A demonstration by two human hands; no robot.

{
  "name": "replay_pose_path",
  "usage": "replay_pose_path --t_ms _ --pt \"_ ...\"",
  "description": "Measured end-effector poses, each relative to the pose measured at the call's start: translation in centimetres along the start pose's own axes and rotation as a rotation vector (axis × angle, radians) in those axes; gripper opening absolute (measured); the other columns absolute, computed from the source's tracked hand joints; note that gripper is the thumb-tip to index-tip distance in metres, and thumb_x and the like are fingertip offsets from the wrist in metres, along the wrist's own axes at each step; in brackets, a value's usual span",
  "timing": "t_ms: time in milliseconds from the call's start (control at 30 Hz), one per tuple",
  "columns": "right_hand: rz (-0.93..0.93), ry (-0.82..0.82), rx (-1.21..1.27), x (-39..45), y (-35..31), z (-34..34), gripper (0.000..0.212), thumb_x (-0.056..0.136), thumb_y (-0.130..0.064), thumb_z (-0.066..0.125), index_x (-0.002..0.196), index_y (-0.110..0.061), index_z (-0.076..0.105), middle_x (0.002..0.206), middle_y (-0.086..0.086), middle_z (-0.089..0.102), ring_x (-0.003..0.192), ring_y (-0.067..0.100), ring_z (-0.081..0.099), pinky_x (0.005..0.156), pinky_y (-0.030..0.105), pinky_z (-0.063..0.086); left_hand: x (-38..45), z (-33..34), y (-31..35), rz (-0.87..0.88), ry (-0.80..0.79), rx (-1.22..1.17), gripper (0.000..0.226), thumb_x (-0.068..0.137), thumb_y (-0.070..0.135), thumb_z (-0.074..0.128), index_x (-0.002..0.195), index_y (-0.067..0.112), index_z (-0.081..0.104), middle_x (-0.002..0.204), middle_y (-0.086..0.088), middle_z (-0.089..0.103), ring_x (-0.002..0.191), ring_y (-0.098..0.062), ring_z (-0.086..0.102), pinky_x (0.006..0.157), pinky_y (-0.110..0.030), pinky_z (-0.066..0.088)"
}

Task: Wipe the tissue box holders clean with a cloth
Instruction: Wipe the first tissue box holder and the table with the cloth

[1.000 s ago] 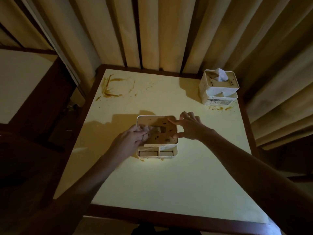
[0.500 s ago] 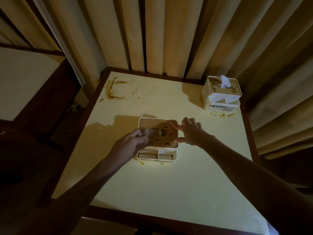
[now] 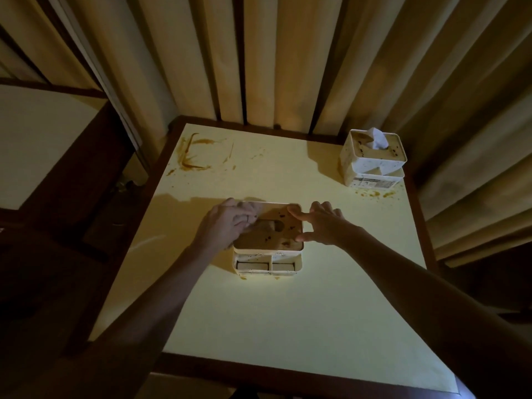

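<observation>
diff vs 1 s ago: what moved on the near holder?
The left hand, gripping the cloth, slid from the lid's middle toward the far-left corner of the near tissue box holder. The right hand stays braced on the lid's right edge. The far tissue box holder and table stains are unchanged.

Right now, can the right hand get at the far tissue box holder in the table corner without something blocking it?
Probably yes. The right hand steadies the near holder; bare tabletop lies between it and the far tissue box holder. It must let go first.

White printed label point(image 3: 374, 180) on far tissue box holder point(image 3: 371, 159), lettering perhaps a barcode, too small to read
</observation>
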State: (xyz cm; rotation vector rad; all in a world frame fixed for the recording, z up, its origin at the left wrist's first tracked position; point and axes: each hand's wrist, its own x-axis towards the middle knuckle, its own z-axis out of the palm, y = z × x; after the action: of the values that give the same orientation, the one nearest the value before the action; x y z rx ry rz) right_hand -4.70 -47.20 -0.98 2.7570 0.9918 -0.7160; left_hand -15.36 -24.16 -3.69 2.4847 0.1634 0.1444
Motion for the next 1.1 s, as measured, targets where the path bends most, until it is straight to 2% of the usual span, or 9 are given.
replay_pose_path --t_ms 133,267,400,467,567,700,833,933,1100 --pt "-0.003 0.013 -0.004 0.3 0.1 -0.1 0.079 0.087 -0.053 0.057 0.15 -0.038 0.011 0.128 0.015 0.038 0.122 0.032 0.033 0.101 0.046 0.033 -3.4 -0.4 0.0 0.056 -0.048 -0.082 0.03 0.081 0.044 0.056 0.1 0.03 0.074 0.077 0.011 0.049 0.067 -0.01 0.053 0.057 -0.031 0.044" --pt "-0.048 0.052 0.027 0.9 0.1 -0.5 0.077 0.083 -0.049 0.064 0.148 -0.033 0.025 0.125 0.012 0.037 0.12 0.028 0.032 0.101 0.044 0.034 -4.5 -0.4 0.0 -0.01 -0.055 -0.059 0.031 0.081 0.033 0.072 0.112 0.03 0.069 0.094 0.013 0.054 0.08 -0.006 0.057 0.064 -0.031 0.051" --pt "-0.068 0.195 0.524 2.4 1.1 -0.4 0.032 0.087 -0.036 0.063 0.118 -0.031 0.057 0.124 0.008 0.043 0.116 0.021 0.037 0.098 0.038 0.036 -6.3 1.7 1.7 -0.161 0.076 -0.235 0.03 0.088 0.024 0.065 0.118 0.029 0.064 0.117 0.007 0.045 0.096 0.003 0.048 0.074 -0.003 0.04" --pt "-0.008 0.189 0.778 2.8 1.1 -0.2 0.03 0.092 -0.031 0.059 0.121 -0.026 0.057 0.128 0.006 0.046 0.117 0.019 0.044 0.095 0.031 0.039 -7.1 2.7 1.7 -0.136 0.132 -0.25 0.026 0.091 0.036 0.061 0.117 0.042 0.061 0.111 0.008 0.052 0.104 -0.006 0.046 0.078 -0.002 0.033" --pt "0.015 0.099 0.907 2.7 0.4 0.4 0.037 0.098 -0.032 0.049 0.132 -0.017 0.053 0.133 0.005 0.054 0.122 0.02 0.052 0.095 0.026 0.038 -7.0 3.1 1.1 -0.137 0.146 -0.296 0.026 0.091 0.047 0.055 0.115 0.043 0.064 0.104 0.008 0.064 0.099 -0.011 0.056 0.082 -0.024 0.048" --pt "0.036 0.136 0.853 1.9 0.9 0.8 0.04 0.101 -0.036 0.037 0.126 -0.014 0.059 0.129 0.005 0.059 0.121 0.021 0.052 0.101 0.033 0.037 -6.2 2.9 1.3 -0.237 0.226 -0.285 0.034 0.083 0.016 0.07 0.115 0.028 0.068 0.102 0.0 0.062 0.087 0.001 0.054 0.076 -0.001 0.038" --pt "0.038 0.143 0.812 0.1 1.4 1.3 0.033 0.098 -0.03 0.048 0.124 -0.013 0.06 0.124 0.005 0.063 0.118 0.021 0.056 0.096 0.028 0.04 -4.0 1.5 0.2 -0.279 0.158 -0.307 0.039 0.083 0.002 0.068 0.118 0.018 0.066 0.105 -0.003 0.062 0.085 -0.005 0.058 0.066 0.003 0.039" --pt "0.037 0.143 0.815 -1.3 1.1 2.2 0.042 0.094 -0.023 0.056 0.135 -0.018 0.05 0.114 0.004 0.066 0.111 0.02 0.061 0.095 0.026 0.044 -1.5 0.5 -0.9 -0.206 0.07 -0.229 0.036 0.084 -0.001 0.065 0.117 0.012 0.067 0.109 -0.006 0.063 0.09 -0.01 0.06 0.062 0.004 0.038" --pt "-0.01 0.092 0.826 -3.5 -1.4 3.6 0.067 0.087 -0.013 0.064 0.146 -0.018 0.032 0.096 -0.002 0.07 0.095 0.011 0.063 0.097 0.032 0.048 1.4 -1.1 -2.2 -0.063 0.01 -0.096 0.034 0.09 0.001 0.057 0.124 0.001 0.06 0.127 -0.001 0.05 0.099 -0.004 0.055 0.074 0.006 0.036"
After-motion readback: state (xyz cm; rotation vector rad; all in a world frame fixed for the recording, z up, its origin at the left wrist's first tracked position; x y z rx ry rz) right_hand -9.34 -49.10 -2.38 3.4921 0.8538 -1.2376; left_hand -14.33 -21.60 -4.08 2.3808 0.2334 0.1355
